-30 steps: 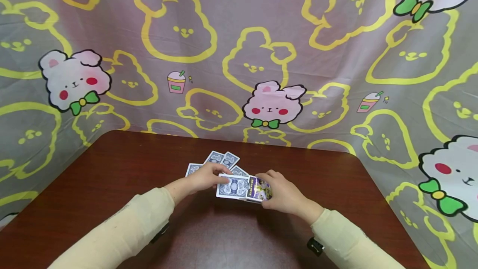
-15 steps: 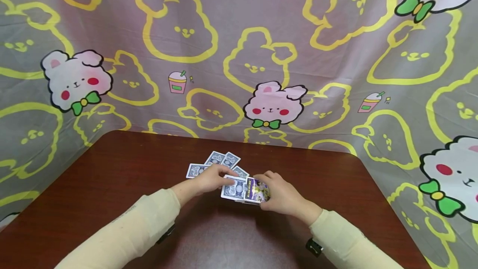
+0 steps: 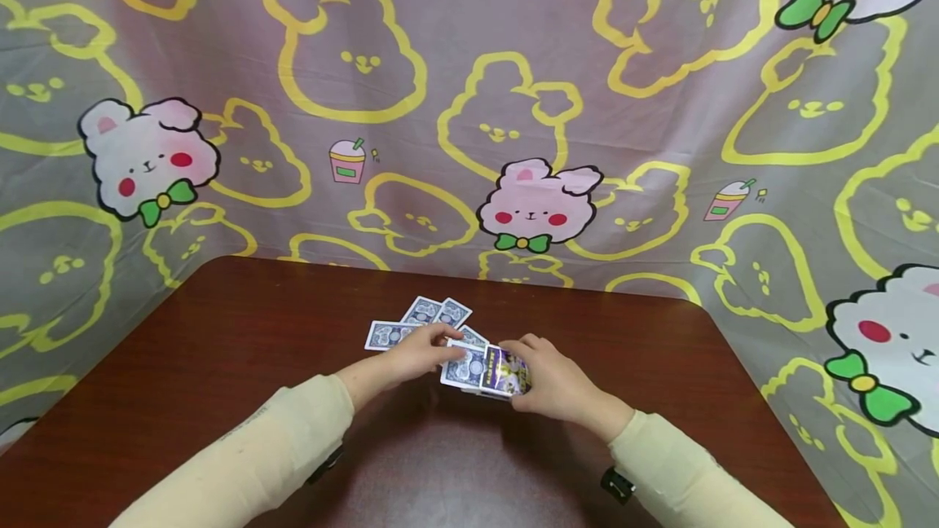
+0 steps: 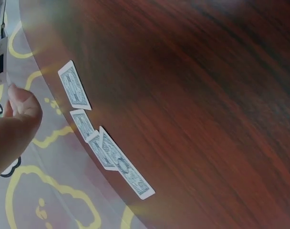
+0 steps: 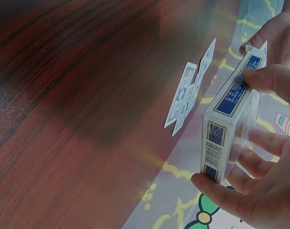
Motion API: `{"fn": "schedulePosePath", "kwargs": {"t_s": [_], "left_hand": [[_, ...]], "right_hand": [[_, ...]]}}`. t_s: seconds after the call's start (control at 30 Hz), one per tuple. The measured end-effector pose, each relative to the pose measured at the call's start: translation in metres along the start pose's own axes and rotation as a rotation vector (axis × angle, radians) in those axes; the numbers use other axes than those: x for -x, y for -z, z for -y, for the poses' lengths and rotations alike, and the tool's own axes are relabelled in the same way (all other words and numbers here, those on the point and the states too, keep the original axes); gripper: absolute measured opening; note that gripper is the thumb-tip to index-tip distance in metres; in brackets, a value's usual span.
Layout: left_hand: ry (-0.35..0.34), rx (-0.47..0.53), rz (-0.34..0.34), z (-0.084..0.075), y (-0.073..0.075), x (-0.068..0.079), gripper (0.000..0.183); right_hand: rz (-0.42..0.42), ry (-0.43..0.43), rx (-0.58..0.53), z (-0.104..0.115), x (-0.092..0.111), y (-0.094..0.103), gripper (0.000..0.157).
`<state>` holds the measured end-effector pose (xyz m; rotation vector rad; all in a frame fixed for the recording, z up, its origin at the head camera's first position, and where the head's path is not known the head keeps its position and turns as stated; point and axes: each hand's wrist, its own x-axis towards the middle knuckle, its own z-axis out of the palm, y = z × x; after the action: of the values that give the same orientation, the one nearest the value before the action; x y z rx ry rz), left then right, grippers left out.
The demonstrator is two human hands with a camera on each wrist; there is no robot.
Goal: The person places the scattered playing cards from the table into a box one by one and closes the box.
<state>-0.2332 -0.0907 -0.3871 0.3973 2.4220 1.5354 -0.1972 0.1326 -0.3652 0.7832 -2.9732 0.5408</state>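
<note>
Gripping the card box (image 3: 505, 371) below the frame's centre, the right hand (image 3: 560, 382) faces the left hand (image 3: 415, 354), which pinches the jutting cards (image 3: 465, 371); loose cards (image 3: 386, 335) lie on the shiny brown table (image 3: 227, 349) before rabbit-print cloth (image 3: 411, 137).

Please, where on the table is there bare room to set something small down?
The table is bare from the loose cards to its left edge, from the right hand to its right edge, and between the sleeves. Crowded: the far middle, where these cards lie beyond the left hand and card box.
</note>
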Motion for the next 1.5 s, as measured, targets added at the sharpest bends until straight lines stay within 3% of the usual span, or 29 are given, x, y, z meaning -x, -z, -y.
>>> {"fn": "schedulePosePath", "kwargs": {"t_s": [0.2,0.4,1.17,1.5], "left_hand": [[0.053,0.083,0.041,0.006,0.002,0.003,0.044],[0.087,0.093,0.082,0.007,-0.003,0.004,0.045],[0.043,0.096,0.108,0.003,-0.017,0.001,0.052],[-0.012,0.104,0.151,0.002,-0.022,-0.002,0.037]], "right_hand": [[-0.02,0.005,0.0,-0.001,0.001,0.0,0.066],[-0.024,0.007,-0.008,0.0,0.001,0.0,0.066],[-0.005,0.033,-0.026,0.001,0.0,-0.001,0.065],[0.013,0.064,-0.037,0.003,0.0,0.001,0.065]]}}
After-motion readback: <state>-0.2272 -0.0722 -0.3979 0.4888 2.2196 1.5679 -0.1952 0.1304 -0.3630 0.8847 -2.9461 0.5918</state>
